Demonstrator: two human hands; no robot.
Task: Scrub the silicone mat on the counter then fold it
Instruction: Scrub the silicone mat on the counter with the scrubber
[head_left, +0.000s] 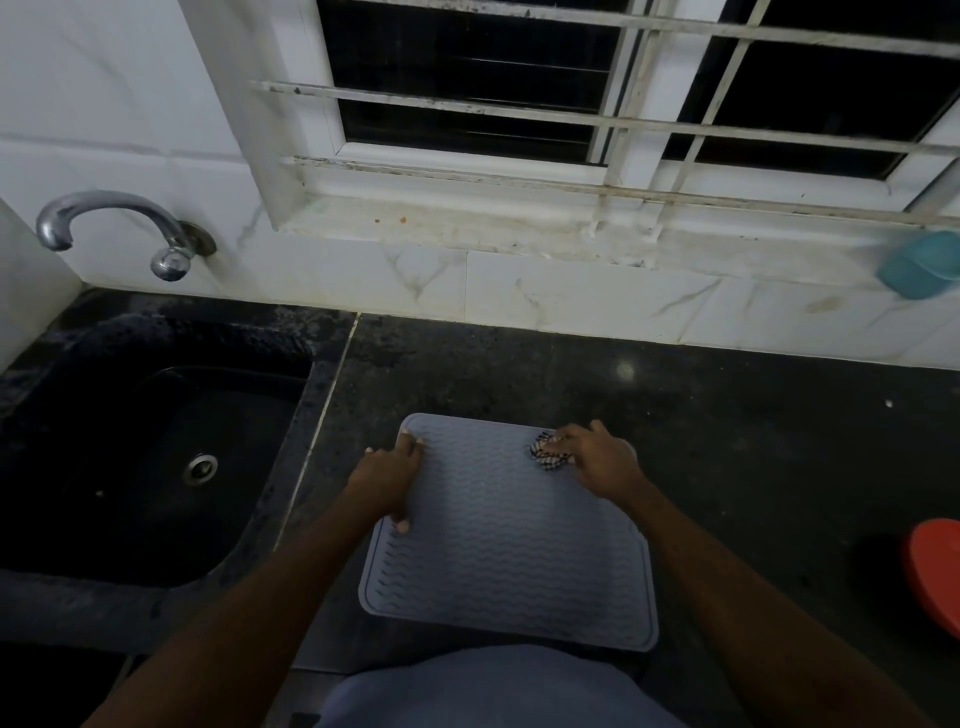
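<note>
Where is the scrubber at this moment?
The scrubber is under the right hand, on the far right corner of the mat, well right of the sink.

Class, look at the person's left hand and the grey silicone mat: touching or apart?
Touching. The head view shows the left hand pressed flat on the silicone mat's left edge, with fingertips and thumb lying on its ridged surface.

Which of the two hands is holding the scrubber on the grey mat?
The right hand, at the far right corner of the mat, presses a striped scrubber under its fingers. The left hand holds nothing and lies flat on the mat's left edge.
</note>
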